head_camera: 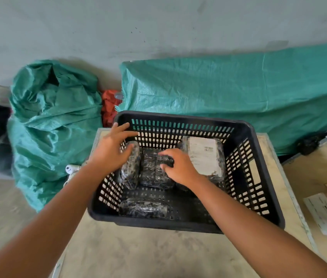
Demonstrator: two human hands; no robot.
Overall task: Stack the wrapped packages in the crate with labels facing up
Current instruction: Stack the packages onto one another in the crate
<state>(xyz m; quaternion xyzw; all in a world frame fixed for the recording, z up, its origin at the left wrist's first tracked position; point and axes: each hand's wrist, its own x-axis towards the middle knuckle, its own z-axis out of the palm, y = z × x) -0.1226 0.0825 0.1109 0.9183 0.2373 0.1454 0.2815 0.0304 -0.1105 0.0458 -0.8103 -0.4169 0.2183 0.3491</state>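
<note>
1. Wrapped packages lie inside the black crate (263, 177): a labelled package (202, 155) at the far right with its white label up, a middle package (152, 171), a narrow package (131, 167) at the left wall, and a front package (142, 208).
2. Right hand (178, 167) curls its fingers onto the middle package.
3. Left hand (112, 147), fingers spread, rests over the narrow package.
4. Crate sits on a pale wooden table (138, 251); green sacks (228, 93) lie behind.

Soft even daylight, no glare; faint shadow under the crate (178, 223). Slight blur overall, wide-angle bending away from it.
</note>
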